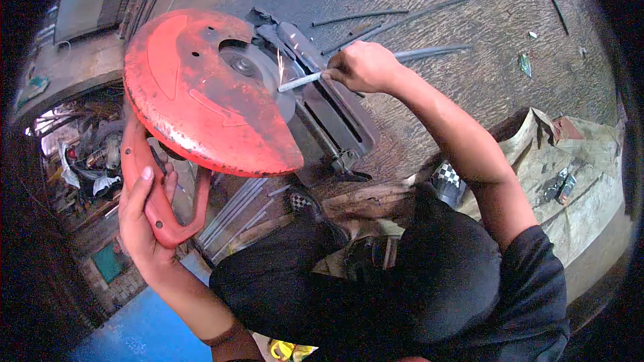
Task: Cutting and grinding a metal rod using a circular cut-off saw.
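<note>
A cut-off saw with a worn red guard (181, 100) stands in front of me on the floor. My left hand (136, 224) is closed around its red loop handle (159, 211). Pinched in my right hand (365, 67) is a grey threaded rod (300, 83), its far end against the grey cutting disc (287, 104). A few bright sparks (280, 66) rise at the contact. Below the rod lies the saw's dark metal base (355, 121) with its clamp screw. The guard hides most of the disc.
Several long grey rods (235, 214) lie beside the handle, near my knee. Dark rods (429, 12) rest on the floor beyond my right hand. A dirty tan sheet (570, 181) covers the right side. Cluttered parts (94, 154) fill the left; a blue surface (144, 328) is lower left.
</note>
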Available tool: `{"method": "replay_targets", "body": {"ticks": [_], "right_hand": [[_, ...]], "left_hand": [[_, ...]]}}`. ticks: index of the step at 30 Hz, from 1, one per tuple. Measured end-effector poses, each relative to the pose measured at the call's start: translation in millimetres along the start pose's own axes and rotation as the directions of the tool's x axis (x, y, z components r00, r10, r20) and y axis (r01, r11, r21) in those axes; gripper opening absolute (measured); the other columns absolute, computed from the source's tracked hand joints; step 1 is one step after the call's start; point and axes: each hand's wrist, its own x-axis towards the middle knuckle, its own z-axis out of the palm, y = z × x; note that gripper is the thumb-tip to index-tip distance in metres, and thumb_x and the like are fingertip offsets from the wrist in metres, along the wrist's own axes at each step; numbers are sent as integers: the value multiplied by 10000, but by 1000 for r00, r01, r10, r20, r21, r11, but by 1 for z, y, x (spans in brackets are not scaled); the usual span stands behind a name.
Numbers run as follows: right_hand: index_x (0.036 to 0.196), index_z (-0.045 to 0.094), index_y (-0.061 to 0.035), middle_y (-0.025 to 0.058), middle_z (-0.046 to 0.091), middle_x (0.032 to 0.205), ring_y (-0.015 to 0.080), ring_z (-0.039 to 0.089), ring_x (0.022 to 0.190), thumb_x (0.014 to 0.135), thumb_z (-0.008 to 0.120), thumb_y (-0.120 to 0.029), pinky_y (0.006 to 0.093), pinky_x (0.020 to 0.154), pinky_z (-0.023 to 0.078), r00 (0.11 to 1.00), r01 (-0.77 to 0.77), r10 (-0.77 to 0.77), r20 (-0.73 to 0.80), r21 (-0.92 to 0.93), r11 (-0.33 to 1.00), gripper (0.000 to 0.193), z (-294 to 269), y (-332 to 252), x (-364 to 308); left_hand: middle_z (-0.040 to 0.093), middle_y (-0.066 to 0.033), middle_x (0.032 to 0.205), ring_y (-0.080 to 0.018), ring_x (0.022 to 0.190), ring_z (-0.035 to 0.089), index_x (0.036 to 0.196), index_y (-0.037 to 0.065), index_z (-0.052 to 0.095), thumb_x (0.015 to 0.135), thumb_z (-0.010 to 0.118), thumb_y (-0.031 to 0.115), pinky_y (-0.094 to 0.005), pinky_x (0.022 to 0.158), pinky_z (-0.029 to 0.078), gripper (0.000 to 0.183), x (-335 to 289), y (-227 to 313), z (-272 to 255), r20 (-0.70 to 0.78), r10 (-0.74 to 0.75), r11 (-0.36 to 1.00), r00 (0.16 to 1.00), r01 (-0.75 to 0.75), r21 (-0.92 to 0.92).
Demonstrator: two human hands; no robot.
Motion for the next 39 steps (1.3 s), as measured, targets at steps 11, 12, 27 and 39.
{"method": "replay_targets", "body": {"ticks": [11, 12, 27, 39], "right_hand": [[728, 644, -111, 154, 633, 688, 353, 633, 662, 692, 590, -257, 451, 574, 518, 982, 81, -117, -150, -225, 971, 159, 2, 0, 1], [725, 644, -111, 156, 631, 685, 350, 634, 661, 698, 588, -255, 451, 571, 519, 980, 86, -124, -157, -233, 969, 156, 3, 0, 2], [950, 633, -41, 233, 562, 685, 355, 568, 604, 871, 563, -249, 414, 570, 435, 998, -50, 58, -9, 387, 921, 233, 38, -9, -46], [1053, 624, -11, 249, 599, 753, 388, 604, 670, 841, 591, -190, 442, 614, 488, 994, -15, 57, -94, 397, 918, 279, 76, -20, -55]], "left_hand": [[548, -153, 1074, -227, 974, 567, 1220, -63, 440, 824, 629, 132, -346, 889, 475, 480, 0, 1, 0, 5, -3, 1000, 1000, 3, 6], [551, -153, 1066, -226, 971, 568, 1214, -64, 444, 824, 630, 132, -344, 887, 477, 474, -1, 1, 1, -19, -8, 1000, 1000, 8, 4], [551, -153, 1095, -217, 984, 562, 1230, -58, 441, 845, 619, 169, -335, 888, 464, 481, 1, -2, -3, 55, 31, 998, 998, -28, -54], [546, -130, 1172, -235, 1046, 545, 1237, -17, 452, 834, 628, 183, -350, 932, 447, 484, 3, -2, -6, 85, -14, 1000, 996, 16, -27]]}}
